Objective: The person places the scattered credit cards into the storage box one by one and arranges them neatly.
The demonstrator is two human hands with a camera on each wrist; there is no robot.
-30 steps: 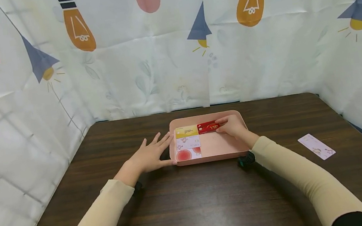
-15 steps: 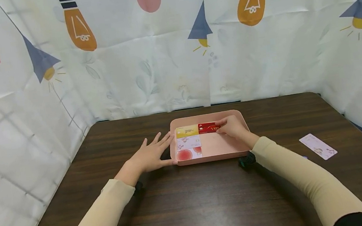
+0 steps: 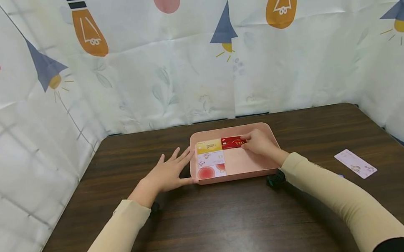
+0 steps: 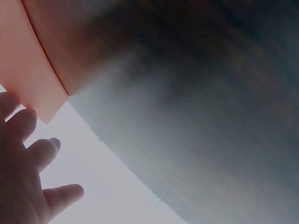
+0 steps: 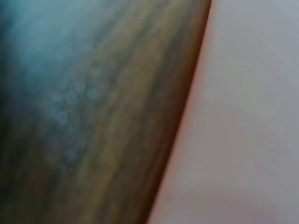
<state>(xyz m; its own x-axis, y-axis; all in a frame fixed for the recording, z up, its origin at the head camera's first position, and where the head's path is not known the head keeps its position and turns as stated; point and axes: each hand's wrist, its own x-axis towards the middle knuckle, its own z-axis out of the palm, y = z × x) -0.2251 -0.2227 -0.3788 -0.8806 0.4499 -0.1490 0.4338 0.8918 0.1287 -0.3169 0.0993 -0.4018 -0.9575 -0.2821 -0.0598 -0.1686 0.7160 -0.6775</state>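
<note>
In the head view, a shallow pink tray [image 3: 252,162] stands on the table with cards in it. My right hand [image 3: 262,144] reaches over its right side, thumb and fingertips pinching the right end of a red VIP card [image 3: 229,142]. That card lies level beside a yellow card [image 3: 208,146]. Below the yellow one come a pale floral card [image 3: 210,158] and a white card with red circles [image 3: 206,172]. My left hand [image 3: 165,175] is spread, its fingertips at the tray's left rim; the left wrist view shows these fingers [image 4: 44,151] by the tray's corner.
A pale pink floral card [image 3: 356,164] lies slanted on the dark wooden table [image 3: 214,225], right of the tray. A small blue bit [image 3: 340,176] shows beside the right sleeve. The right wrist view holds only blurred table and tray wall [image 5: 233,116].
The red card was slightly tilted and has been straightened against the yellow card. The left hand stays spread at the tray's rim. The blue bit has come into sight by the right sleeve.
</note>
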